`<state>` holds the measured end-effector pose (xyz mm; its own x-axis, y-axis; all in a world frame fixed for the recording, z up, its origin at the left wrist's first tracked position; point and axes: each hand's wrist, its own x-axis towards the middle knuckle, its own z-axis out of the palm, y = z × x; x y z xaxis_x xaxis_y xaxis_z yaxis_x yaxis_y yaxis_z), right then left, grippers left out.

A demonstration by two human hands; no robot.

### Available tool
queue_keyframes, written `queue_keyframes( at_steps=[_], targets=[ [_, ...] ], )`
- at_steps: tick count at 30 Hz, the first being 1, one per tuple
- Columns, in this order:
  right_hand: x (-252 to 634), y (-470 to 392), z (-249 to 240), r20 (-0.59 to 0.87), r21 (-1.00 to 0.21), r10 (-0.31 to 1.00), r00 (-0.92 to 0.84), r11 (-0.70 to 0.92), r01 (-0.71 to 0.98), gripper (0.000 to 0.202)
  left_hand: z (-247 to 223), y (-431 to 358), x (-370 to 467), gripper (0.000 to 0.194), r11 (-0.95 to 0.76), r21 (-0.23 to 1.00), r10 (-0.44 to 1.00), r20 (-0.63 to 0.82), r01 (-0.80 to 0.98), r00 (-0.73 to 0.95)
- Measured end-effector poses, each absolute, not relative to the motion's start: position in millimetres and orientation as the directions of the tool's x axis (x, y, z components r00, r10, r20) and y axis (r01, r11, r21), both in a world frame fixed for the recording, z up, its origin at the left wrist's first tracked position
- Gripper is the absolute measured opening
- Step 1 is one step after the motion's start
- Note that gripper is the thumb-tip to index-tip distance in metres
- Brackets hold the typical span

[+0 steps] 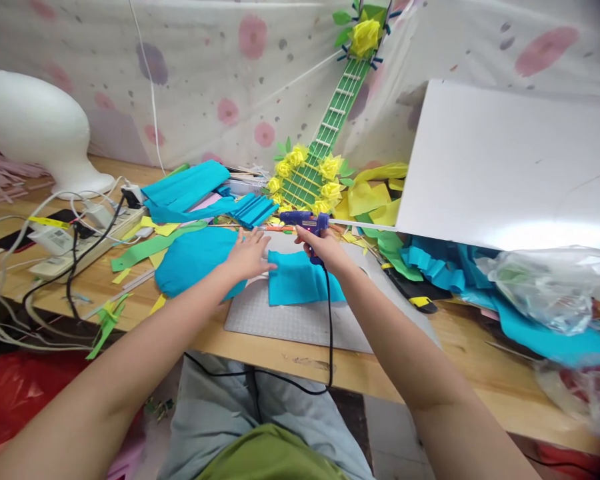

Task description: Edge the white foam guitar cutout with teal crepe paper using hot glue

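My right hand (317, 243) is wrapped round a blue glue gun (300, 219), its nozzle pointing left and a long white glue stick coming out of its back. Fingers spread, my left hand (250, 257) rests between a rounded blue covered shape (187, 263) and a flat blue crepe paper piece (297, 279). That paper lies on a grey cutting mat (265, 323), partly behind my right hand and the gun's black cord. Pleated blue paper (254, 210) sits just behind my left hand.
A green paper instrument with yellow flowers (330, 127) leans at the back. On the left are a white foam head (35, 127) and a power strip (90, 240) with cables. A white board (510, 167), paper scraps and plastic bags (545, 287) occupy the right.
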<state>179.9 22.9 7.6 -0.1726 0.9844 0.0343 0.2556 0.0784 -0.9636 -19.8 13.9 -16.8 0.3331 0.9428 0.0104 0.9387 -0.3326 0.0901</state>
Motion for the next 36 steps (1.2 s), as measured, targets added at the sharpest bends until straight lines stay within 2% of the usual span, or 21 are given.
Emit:
queue_keyframes(
  at_steps=[2, 4, 8, 13, 17, 23, 36],
  targets=[
    [177.9, 22.2, 6.1, 0.014, -0.943, 0.981, -0.193, 0.077, 0.323, 0.047, -8.5, 18.9, -34.3, 0.058, -0.264, 0.152, 0.964, 0.02, 0.952, 0.264],
    [177.1, 20.1, 4.0, -0.014, -0.909, 0.97, -0.244, 0.089, 0.406, 0.048, -4.0, 22.6, -55.1, 0.045, -0.156, 0.182, 0.986, 0.09, 0.971, 0.142],
    [172.5, 13.8, 0.7, -0.108, -0.81, 0.891, -0.441, 0.178, 0.558, 0.048, -14.3, 22.1, -86.1, 0.042, -0.08, 0.155, 0.987, 0.148, 0.985, 0.057],
    [168.2, 8.3, 3.4, -0.231, -0.696, 0.825, -0.515, 0.23, 0.68, 0.05, -35.4, 20.0, -89.1, 0.043, -0.094, 0.125, 0.989, 0.122, 0.988, 0.078],
    [167.9, 5.9, 4.7, -0.263, -0.674, 0.783, -0.563, 0.269, 0.688, 0.051, -36.8, 19.6, -85.7, 0.042, -0.097, 0.105, 0.982, 0.173, 0.99, 0.078],
    [157.3, 1.0, -0.5, -0.21, -0.636, 0.707, -0.675, 0.425, 0.643, 0.041, -37.1, 18.4, -86.8, 0.041, -0.092, 0.11, 0.98, 0.187, 0.99, 0.07],
    [149.4, -1.6, -3.2, -0.159, -0.55, 0.709, -0.687, 0.514, 0.659, 0.037, -38.1, 18.5, -87.7, 0.042, -0.089, 0.122, 0.98, 0.187, 0.989, 0.065]
  ],
)
